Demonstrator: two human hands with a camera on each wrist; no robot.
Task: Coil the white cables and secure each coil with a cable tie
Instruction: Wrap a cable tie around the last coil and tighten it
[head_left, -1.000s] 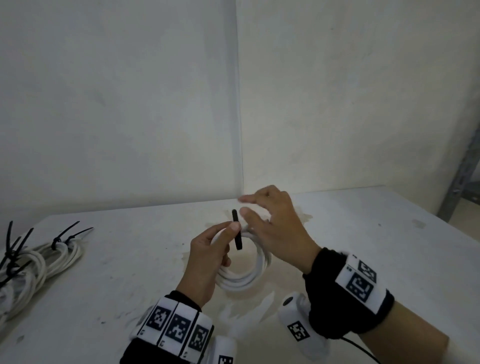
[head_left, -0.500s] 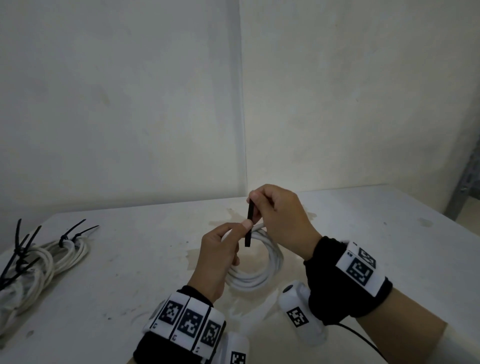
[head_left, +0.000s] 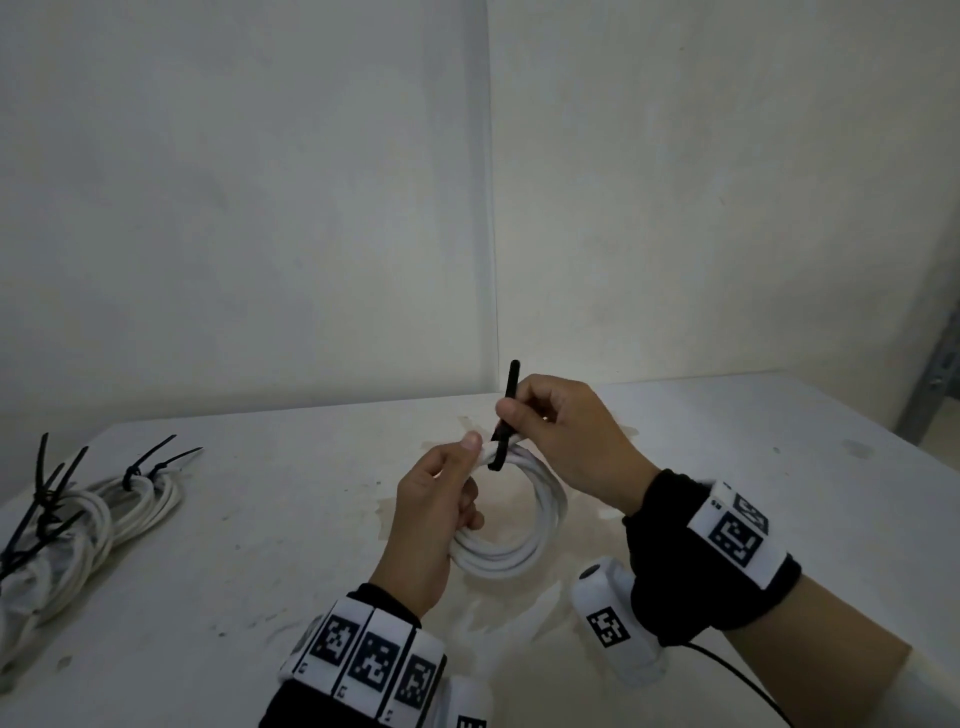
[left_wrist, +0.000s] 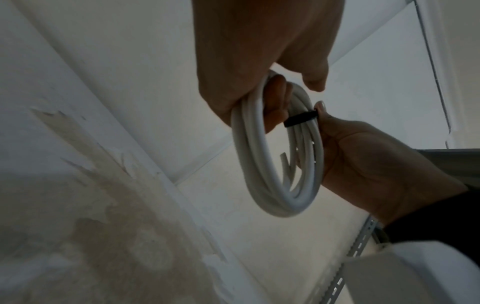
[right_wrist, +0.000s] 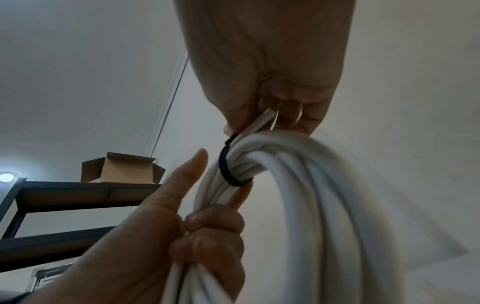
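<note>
While the left hand (head_left: 434, 512) grips one side of the coil of white cable (head_left: 511, 525) with its fingers curled through the ring and its thumb laid along the top strands, the right hand (head_left: 563, 434) pinches the black cable tie (head_left: 506, 415) between thumb and forefinger, its other fingers curled in. The coil is held up in the air above the white table (head_left: 727, 467), about midway across it and close to the person. The tie wraps around the strands at the top of the coil, and its free tail points upward past the right knuckles. From the right wrist view the tie (right_wrist: 228, 164) forms a closed loop round the bunched strands, with a cut cable end (right_wrist: 262, 121) sticking up beside the right fingertips. The left wrist view shows the coil (left_wrist: 275, 156) hanging as an oval between both hands. Far to the left on the table lies a heap of tied coils (head_left: 88, 519), their black tie tails (head_left: 52, 483) sticking up. A cardboard box (right_wrist: 122, 168) sits on a dark metal shelf (right_wrist: 78, 191).
</note>
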